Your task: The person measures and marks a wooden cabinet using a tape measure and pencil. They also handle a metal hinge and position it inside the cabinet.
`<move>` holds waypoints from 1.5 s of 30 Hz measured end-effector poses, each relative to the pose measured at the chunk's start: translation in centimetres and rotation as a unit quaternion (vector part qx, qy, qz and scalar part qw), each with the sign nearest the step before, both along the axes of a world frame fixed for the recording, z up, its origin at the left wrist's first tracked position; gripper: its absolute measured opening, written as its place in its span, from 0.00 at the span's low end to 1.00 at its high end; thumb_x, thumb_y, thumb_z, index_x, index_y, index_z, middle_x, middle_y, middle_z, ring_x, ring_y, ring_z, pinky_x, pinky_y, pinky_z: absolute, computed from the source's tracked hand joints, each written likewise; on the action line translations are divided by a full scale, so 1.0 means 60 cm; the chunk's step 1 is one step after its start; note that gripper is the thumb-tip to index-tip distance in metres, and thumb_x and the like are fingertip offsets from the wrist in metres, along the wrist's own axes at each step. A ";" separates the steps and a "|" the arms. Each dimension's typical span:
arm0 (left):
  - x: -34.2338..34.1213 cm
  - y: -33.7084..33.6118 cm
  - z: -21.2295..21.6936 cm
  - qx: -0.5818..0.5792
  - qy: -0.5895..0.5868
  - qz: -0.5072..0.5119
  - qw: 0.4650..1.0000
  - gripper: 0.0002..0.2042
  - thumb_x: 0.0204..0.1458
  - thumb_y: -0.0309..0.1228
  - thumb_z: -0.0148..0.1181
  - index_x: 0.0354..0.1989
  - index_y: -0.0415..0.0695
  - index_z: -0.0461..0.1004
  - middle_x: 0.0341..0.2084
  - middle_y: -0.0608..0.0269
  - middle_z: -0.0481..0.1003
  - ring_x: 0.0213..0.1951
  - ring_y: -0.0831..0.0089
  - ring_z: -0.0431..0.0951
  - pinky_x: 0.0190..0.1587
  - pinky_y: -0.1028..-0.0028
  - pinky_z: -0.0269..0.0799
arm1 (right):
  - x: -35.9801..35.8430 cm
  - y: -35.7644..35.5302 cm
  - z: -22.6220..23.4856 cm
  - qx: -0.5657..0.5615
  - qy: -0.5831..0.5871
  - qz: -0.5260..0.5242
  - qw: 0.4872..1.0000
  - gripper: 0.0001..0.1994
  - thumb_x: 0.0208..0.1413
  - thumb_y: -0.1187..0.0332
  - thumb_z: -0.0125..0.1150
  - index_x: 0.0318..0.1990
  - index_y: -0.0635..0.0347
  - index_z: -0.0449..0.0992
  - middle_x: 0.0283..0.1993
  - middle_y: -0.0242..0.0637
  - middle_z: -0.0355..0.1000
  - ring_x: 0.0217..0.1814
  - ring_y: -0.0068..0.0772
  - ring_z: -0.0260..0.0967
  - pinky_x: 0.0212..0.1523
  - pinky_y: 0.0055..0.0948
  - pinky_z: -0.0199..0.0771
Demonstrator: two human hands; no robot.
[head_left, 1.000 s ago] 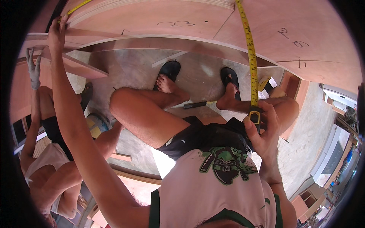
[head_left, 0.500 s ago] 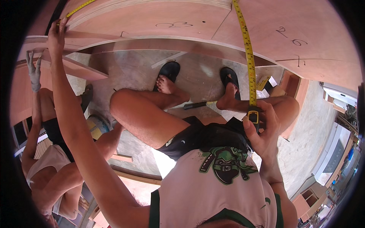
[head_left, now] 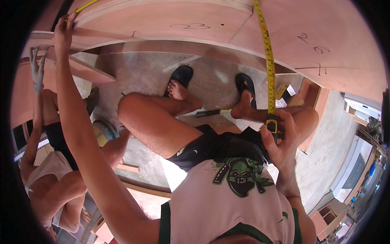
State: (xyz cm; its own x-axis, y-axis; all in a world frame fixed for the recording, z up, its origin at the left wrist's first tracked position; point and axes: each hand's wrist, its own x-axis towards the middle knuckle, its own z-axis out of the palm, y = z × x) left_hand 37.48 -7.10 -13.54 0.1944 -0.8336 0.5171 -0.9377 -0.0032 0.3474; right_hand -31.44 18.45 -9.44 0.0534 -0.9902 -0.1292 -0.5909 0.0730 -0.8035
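Note:
A yellow tape blade (head_left: 269,69) hangs in a long stretch over the edge of a pale plywood panel (head_left: 284,40) in front of me. Its black and yellow tape measure case (head_left: 271,123) is in my right hand (head_left: 283,132), closed around it above my right knee. My left arm reaches to the far left, where my left hand (head_left: 63,34) pinches another end of yellow tape (head_left: 86,5) against the panel's edge. The middle of the blade runs out of view past the top. Handwritten pencil marks show on the panel.
A co-worker's gloved hand (head_left: 37,73) rests against the wood at the left, near a bucket (head_left: 103,132). Between my sandalled feet lies a hammer-like handle (head_left: 209,113). A wooden box frame (head_left: 315,97) stands beyond my right knee.
The panel, the tape and my left hand sit slightly further right in the picture. Both my hands keep their hold on the tape measure.

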 end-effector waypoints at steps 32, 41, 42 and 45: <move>-0.134 0.036 0.042 -0.126 -0.051 -0.005 0.991 0.33 0.52 0.62 0.64 0.34 0.36 0.74 0.30 0.46 0.77 0.32 0.48 0.78 0.35 0.48 0.75 | -0.008 0.010 -0.016 0.000 -0.008 -0.020 1.000 0.25 0.55 0.59 0.69 0.52 0.69 0.70 0.38 0.43 0.76 0.37 0.30 0.77 0.35 0.27 0.76; -0.099 0.019 0.010 -0.078 0.140 -0.086 0.983 0.07 0.65 0.29 0.58 0.39 0.40 0.67 0.40 0.50 0.82 0.42 0.66 0.84 0.36 0.71 0.74 | -0.008 0.008 -0.011 -0.002 0.011 -0.001 1.000 0.22 0.57 0.62 0.68 0.52 0.69 0.71 0.37 0.42 0.74 0.38 0.30 0.74 0.38 0.30 0.74; -0.089 0.029 0.007 -0.078 0.127 -0.075 0.986 0.09 0.63 0.30 0.60 0.39 0.39 0.67 0.40 0.49 0.82 0.42 0.65 0.84 0.37 0.70 0.75 | -0.008 0.007 -0.010 0.002 0.005 0.005 1.000 0.22 0.57 0.62 0.67 0.52 0.69 0.71 0.38 0.42 0.74 0.37 0.30 0.74 0.37 0.30 0.74; -0.129 0.025 0.033 -0.065 0.094 -0.057 0.992 0.13 0.62 0.33 0.63 0.40 0.37 0.68 0.42 0.46 0.83 0.42 0.63 0.84 0.38 0.67 0.77 | -0.011 0.012 -0.020 -0.008 0.002 -0.007 1.000 0.22 0.57 0.63 0.67 0.51 0.70 0.71 0.35 0.41 0.74 0.34 0.28 0.73 0.35 0.28 0.73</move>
State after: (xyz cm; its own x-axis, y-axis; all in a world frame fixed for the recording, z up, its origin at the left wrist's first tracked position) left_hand 29.74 -5.60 -11.56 0.2062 -0.7838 0.5858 -0.8486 0.1547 0.5059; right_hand -32.09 19.19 -10.62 0.0380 -0.9928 -0.1139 -0.5932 0.0693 -0.8020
